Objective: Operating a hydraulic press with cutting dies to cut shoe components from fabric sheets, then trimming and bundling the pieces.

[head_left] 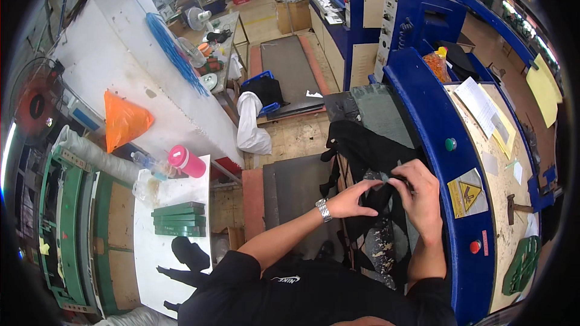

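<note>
Both of my hands are over the worn, speckled work surface beside the blue machine. My left hand, with a metal watch at the wrist, has its thumb and forefinger spread apart. Its forefinger tip reaches close to the fingers of my right hand. The right fingers are bent in a pinch around something small and greyish that I cannot make out. Black sheet material drapes over the surface just beyond the hands, and dark pieces of it hang down the near side.
At right, the blue machine frame carries a green button, a red button and a hammer. A white table at left bears green blocks, black cut pieces and a pink tumbler.
</note>
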{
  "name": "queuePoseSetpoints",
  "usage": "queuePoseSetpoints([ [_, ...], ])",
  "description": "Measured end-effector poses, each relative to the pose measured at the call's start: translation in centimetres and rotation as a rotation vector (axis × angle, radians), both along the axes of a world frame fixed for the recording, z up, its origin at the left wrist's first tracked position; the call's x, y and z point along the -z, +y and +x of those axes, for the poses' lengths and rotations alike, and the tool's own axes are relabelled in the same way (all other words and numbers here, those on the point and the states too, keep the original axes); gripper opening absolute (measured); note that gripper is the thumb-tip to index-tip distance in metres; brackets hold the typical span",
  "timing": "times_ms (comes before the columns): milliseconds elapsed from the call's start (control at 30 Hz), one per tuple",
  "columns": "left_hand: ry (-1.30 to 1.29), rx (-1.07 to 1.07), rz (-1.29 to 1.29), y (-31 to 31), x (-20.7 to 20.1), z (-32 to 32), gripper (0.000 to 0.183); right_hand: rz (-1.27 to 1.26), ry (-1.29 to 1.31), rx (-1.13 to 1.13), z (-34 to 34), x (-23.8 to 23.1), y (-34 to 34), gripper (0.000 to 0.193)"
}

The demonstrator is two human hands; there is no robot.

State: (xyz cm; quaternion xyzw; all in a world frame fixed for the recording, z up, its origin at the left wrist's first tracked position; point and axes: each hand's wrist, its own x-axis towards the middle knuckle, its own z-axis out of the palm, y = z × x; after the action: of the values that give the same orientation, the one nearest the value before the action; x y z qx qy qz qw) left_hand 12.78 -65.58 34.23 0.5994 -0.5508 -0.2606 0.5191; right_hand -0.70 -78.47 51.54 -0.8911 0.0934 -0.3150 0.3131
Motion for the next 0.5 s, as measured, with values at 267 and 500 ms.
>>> queuePoseSetpoints([
  [267, 0.228, 0.027, -0.001, 7.4, -2.2, 2.6, 0.030, -0.405, -0.132, -0.527, 3.8, -9.4, 7.7, 0.020],
  [500, 0.303, -0.269, -0.236, 17.8, -3.3, 0.1, 0.018, -0.429, -0.162, -0.783, 6.1, -11.6, 18.3, 0.022],
])
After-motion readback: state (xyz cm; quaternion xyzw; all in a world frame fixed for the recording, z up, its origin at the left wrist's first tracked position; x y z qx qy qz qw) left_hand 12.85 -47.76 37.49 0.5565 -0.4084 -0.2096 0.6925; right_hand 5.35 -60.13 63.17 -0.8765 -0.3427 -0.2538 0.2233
